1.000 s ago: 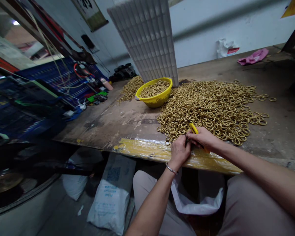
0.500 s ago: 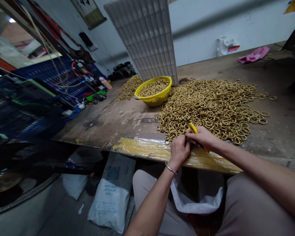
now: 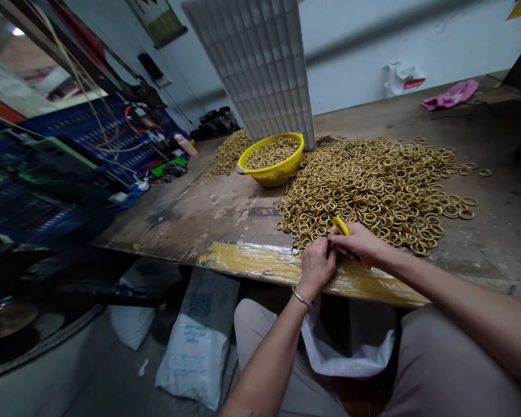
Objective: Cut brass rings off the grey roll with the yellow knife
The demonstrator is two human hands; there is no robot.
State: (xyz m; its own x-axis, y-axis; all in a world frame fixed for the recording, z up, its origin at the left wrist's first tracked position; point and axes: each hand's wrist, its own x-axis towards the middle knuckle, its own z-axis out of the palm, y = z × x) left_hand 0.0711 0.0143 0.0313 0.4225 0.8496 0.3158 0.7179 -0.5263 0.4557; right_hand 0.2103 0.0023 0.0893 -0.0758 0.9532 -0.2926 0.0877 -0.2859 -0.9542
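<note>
My left hand (image 3: 318,263), a metal bangle (image 3: 303,297) at its wrist, is closed at the table's taped front edge. Whatever its fingers pinch is hidden. Pressed up against it, my right hand (image 3: 359,240) is wrapped round a yellow-handled tool (image 3: 341,226) with a dark tip; its exact kind is unclear. The tool's other end shows orange-yellow below the palm. Just beyond both hands spreads a large pile of brass-coloured rings (image 3: 369,185). Behind the pile's left side, a yellow basin (image 3: 271,176) holds more of these rings.
A tall grey ribbed panel (image 3: 260,69) leans behind the basin, near a smaller ring heap (image 3: 232,147). On the table (image 3: 191,214), a pink cloth (image 3: 450,95) lies at the far right. A white-lined container (image 3: 351,368) stands between my knees. Sacks (image 3: 195,341) are under the table.
Both hands stay together at the table edge with almost no movement. The view has shifted very slightly.
</note>
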